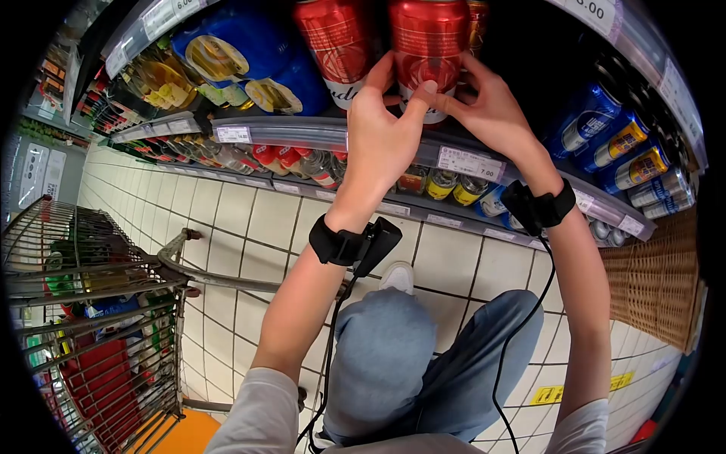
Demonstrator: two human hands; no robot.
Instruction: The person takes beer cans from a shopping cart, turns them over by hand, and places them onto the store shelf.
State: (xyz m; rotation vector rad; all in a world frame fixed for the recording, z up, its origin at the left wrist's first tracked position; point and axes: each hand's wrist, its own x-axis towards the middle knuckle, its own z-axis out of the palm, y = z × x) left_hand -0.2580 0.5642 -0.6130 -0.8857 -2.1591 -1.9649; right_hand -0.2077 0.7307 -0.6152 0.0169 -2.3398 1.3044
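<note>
Both of my hands are around the lower part of a red can (429, 38) on the upper shelf, at the top centre. My left hand (384, 125) grips its left side, with the thumb across the front. From the right, my right hand (488, 110) holds the same can, and the two thumbs meet on its front. Another red can (338, 45) stands just left of it. A gold and red can (477, 26) shows partly behind on the right. The fingertips behind the held can are hidden.
The shelf edge (302, 136) with price labels runs below my hands. Blue packs (242, 60) stand left and blue cans (586, 125) right. A loaded metal cart (98, 303) is at the left, a wicker basket (650, 280) at the right. Black cables hang from both wrists.
</note>
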